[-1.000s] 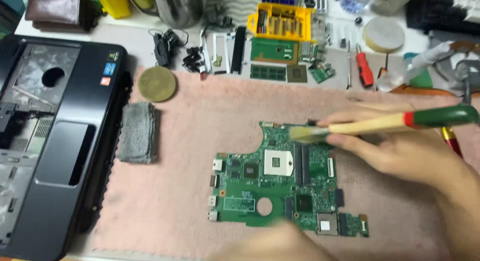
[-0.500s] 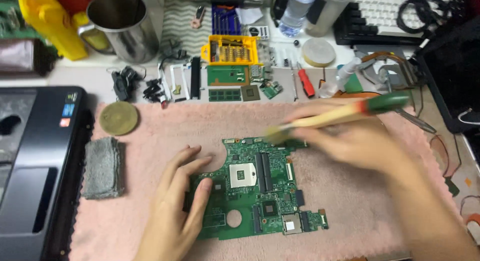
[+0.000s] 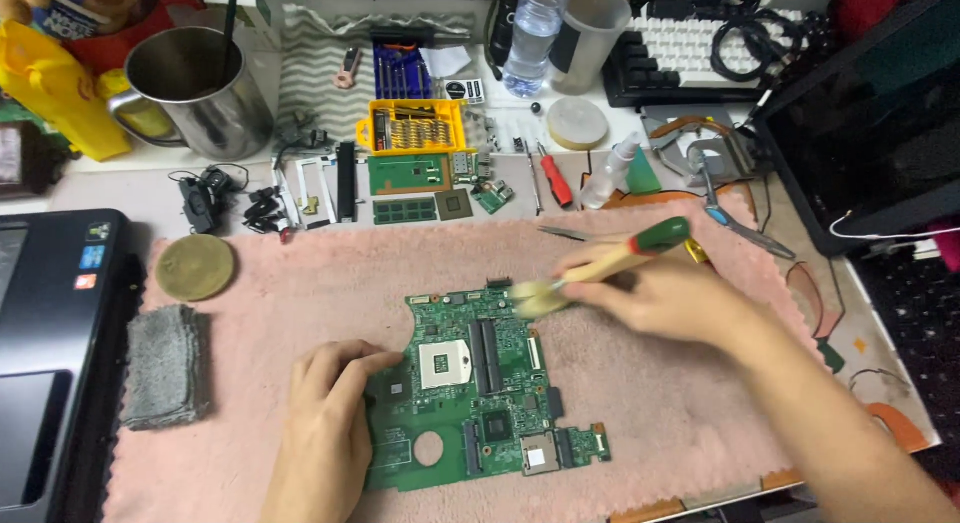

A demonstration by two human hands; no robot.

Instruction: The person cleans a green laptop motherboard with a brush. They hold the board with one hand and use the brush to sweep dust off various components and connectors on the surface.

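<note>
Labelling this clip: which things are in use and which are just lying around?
In use:
green circuit board
brush in right hand
left hand steadying board
pink cloth

Lying about:
metal mug
yellow screwdriver-bit case
red screwdriver
grey pad
water bottle

Both arms bare, no sleeves visible up to frame edge. No gloves, rings, watch or wristband on either. Left hand: short trimmed nails, forearm enters from bottom edge. Right hand: forearm bare too, runs in from lower-right corner.
</note>
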